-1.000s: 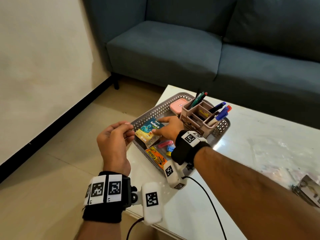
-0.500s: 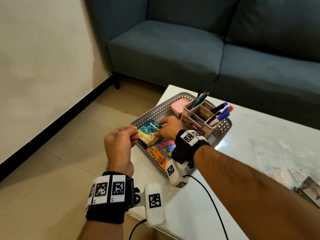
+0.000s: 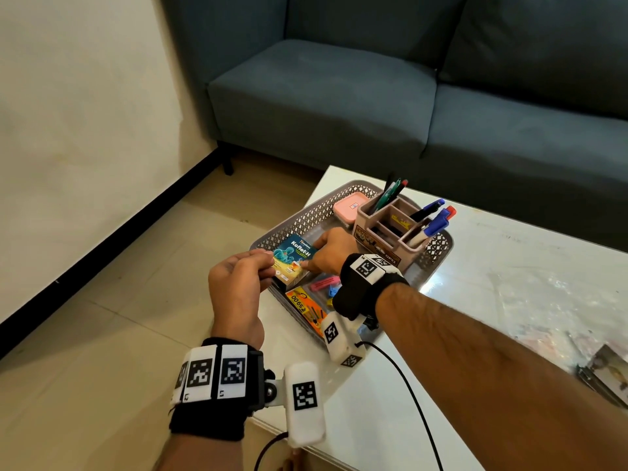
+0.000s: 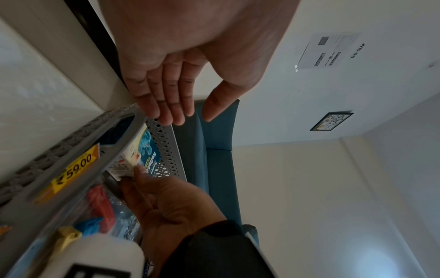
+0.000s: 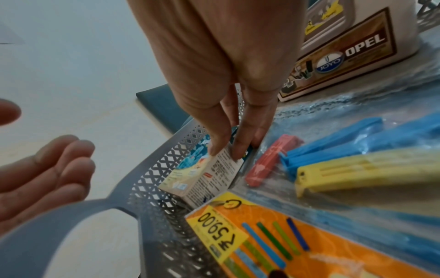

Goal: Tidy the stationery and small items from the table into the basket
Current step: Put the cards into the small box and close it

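The basket point(image 3: 295, 222) is showing matt grey plastic pierced in a lattice. The small box point(image 5: 204, 175) is looking like printed card with a slight sheen. The clips point(image 5: 333, 150) are looking like smooth plastic under crinkled clear film. The table point(image 3: 509, 266) is gleaming glossy white; the sofa point(image 3: 323, 96) is wearing matt woven cloth.

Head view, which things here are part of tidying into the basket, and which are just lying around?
Part of the job:
grey basket
small box, held by the right hand
pen organiser
pink case
clips
orange packet
left hand, open beside the basket

Just lying about:
sofa
papers at the table's right edge
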